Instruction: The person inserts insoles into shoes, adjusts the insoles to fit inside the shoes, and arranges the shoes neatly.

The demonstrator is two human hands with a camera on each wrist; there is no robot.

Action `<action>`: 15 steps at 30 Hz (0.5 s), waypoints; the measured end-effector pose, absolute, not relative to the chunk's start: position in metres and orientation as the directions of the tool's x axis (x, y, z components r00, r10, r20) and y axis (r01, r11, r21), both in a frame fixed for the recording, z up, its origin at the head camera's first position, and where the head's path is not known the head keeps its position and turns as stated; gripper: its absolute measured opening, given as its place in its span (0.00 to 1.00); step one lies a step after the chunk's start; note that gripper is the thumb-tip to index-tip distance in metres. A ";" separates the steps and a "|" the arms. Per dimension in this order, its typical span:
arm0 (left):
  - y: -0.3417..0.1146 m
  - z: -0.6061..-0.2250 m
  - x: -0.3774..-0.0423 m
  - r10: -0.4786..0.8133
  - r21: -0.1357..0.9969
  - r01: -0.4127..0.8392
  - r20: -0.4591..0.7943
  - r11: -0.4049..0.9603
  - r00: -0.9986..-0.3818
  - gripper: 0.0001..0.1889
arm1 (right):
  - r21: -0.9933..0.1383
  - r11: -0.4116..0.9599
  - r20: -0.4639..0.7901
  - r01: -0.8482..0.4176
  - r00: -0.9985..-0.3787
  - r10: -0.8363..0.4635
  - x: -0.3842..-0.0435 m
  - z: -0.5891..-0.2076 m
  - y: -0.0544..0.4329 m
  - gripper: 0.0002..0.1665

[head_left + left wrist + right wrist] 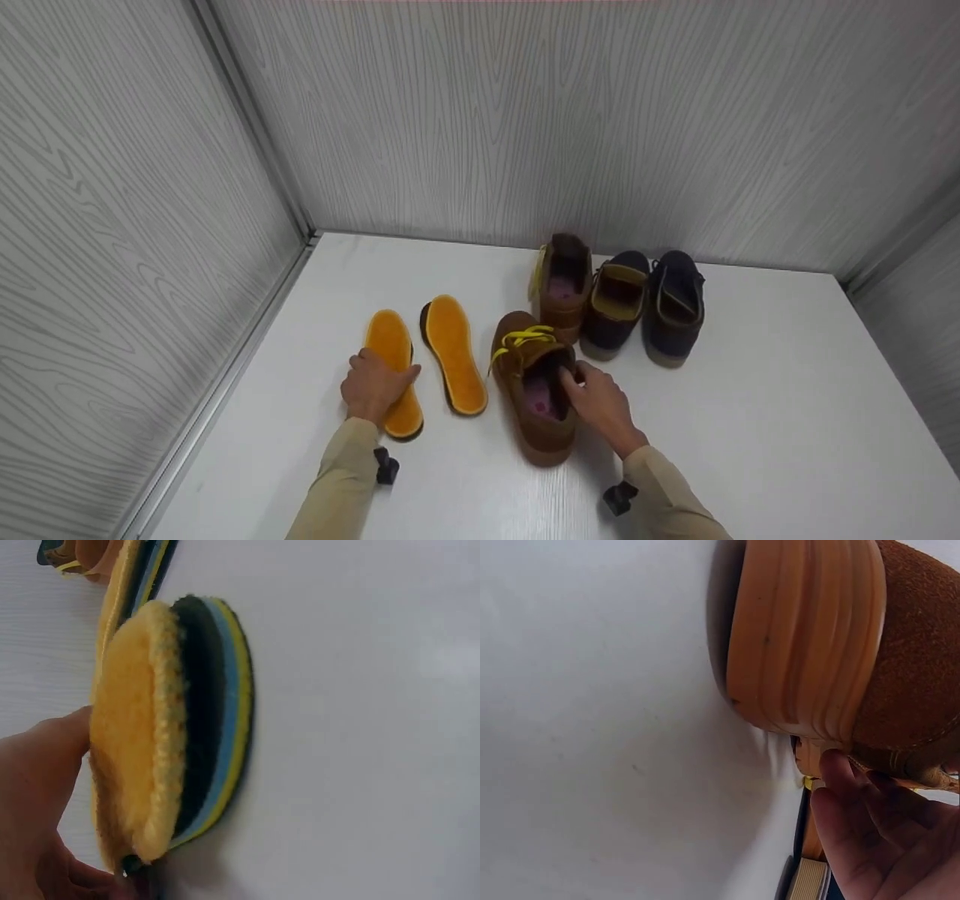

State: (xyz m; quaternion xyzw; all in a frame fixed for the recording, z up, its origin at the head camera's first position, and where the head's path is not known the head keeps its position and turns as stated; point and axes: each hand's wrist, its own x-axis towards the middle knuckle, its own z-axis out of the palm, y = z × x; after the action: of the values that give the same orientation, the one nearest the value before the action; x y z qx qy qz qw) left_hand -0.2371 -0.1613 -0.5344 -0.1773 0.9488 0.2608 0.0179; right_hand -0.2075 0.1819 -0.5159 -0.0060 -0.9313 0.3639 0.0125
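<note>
My left hand [373,386] grips an orange fleecy insole [388,337] across its middle, thumb on one edge and fingers on the other. From the left wrist view, dark, blue and yellow layers show under the fleece of this insole [135,720]. A second orange insole [454,356] lies just to its right. My right hand [600,401] holds a brown shoe [544,439] with yellow laces by the right side of its opening, thumb inside. In the right wrist view, the fingers lie against the shoe's side near the sole [806,637].
Behind the held shoe stands another brown shoe [562,304] with yellow laces. Two dark shoes [616,300] stand beside it to the right. A grey wood-grain wall [480,127] rises behind the white table [780,405], with another wall [112,225] on the left.
</note>
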 end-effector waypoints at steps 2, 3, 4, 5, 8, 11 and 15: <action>-0.162 -0.532 -0.236 -0.330 0.493 -0.358 -0.147 0.793 -0.933 0.41 | -0.687 0.726 0.018 0.001 -1.000 0.019 -0.207 -0.515 0.182 0.15; -0.163 -0.530 -0.236 -0.332 0.493 -0.364 -0.155 0.790 -0.931 0.39 | -0.695 0.719 0.020 0.000 -1.000 0.019 -0.207 -0.515 0.182 0.15; -0.164 -0.528 -0.236 -0.332 0.496 -0.368 -0.164 0.786 -0.929 0.38 | -0.703 0.712 0.025 -0.006 -1.000 0.016 -0.207 -0.514 0.182 0.15; -0.165 -0.527 -0.236 -0.330 0.503 -0.371 -0.171 0.781 -0.928 0.37 | -0.713 0.701 0.030 -0.010 -0.999 0.016 -0.206 -0.514 0.182 0.15; -0.170 -0.523 -0.235 -0.317 0.537 -0.373 -0.198 0.757 -0.927 0.34 | -0.737 0.676 0.052 -0.028 -0.999 0.015 -0.205 -0.513 0.181 0.15; -0.175 -0.521 -0.233 -0.298 0.578 -0.363 -0.208 0.731 -0.931 0.31 | -0.786 0.618 0.032 -0.004 -0.999 0.033 -0.204 -0.512 0.182 0.17; -0.181 -0.518 -0.231 -0.287 0.612 -0.350 -0.202 0.709 -0.936 0.27 | -0.863 0.503 -0.040 0.058 -0.998 0.047 -0.201 -0.510 0.179 0.19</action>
State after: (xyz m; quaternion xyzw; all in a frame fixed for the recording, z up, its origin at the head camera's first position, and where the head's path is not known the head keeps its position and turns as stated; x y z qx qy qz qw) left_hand -0.2306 -0.1811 -0.5183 -0.1725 0.9233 0.3400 0.0458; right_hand -0.2013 0.1792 -0.5103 -0.0304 -0.8668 0.4978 -0.0056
